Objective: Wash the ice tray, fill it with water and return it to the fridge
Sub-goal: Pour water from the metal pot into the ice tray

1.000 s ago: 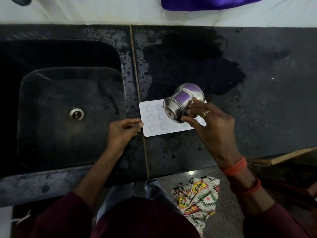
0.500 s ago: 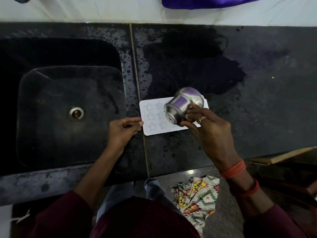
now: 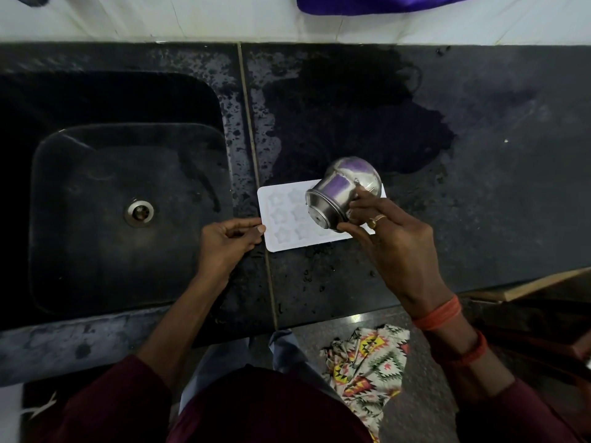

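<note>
The white ice tray, with star-shaped hollows, lies flat on the dark bench, just right of the seam between two slabs and near the front edge. Its left short edge is held by the left hand, whose fingers are curled, with thumb and forefinger pinching that edge. The right part of the tray is hidden under a steel cup, which the right hand grips from the near side, fingers wrapped round its body. The cup is tipped well over above the tray; whether water is running from it cannot be told. A ring sits on one finger of the right hand, and orange bands circle that wrist.

Behind the tray a large wet patch darkens the bench. To the left is a dark sink with a metal drain in its floor. Below the bench's front edge a patterned cloth lies on the floor. A wooden board juts in at the right, and something purple shows at the top edge.
</note>
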A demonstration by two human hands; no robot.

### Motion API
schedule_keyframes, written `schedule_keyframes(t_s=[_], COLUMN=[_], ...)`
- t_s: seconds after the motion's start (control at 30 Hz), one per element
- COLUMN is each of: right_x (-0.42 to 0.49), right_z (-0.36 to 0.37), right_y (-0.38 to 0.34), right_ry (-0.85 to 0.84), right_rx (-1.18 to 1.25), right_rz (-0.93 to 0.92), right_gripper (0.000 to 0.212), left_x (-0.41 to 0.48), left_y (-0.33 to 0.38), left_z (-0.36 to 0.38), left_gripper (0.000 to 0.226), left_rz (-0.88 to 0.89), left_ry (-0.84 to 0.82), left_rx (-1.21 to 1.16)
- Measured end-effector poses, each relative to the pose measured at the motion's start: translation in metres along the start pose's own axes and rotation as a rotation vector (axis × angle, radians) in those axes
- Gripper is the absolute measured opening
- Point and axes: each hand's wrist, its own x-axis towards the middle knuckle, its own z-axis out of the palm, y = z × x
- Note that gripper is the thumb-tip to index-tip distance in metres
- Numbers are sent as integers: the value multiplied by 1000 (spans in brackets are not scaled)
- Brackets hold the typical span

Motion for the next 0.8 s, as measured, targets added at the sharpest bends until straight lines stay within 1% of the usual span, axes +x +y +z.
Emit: schedule_keyframes(t_s=[0.53, 0.8], right_x=[1, 3], right_z=[-2, -7], right_y=[0, -4], right_ry=[8, 22], right_rx=[-6, 18], right_rz=[-28, -26], right_gripper=[23, 19], left_x=[0, 2], left_y=[-1, -5], left_z=[0, -1], left_gripper=[12, 13], left_rz=[-2, 5], left_ry=[8, 2], left_rx=[-21, -4])
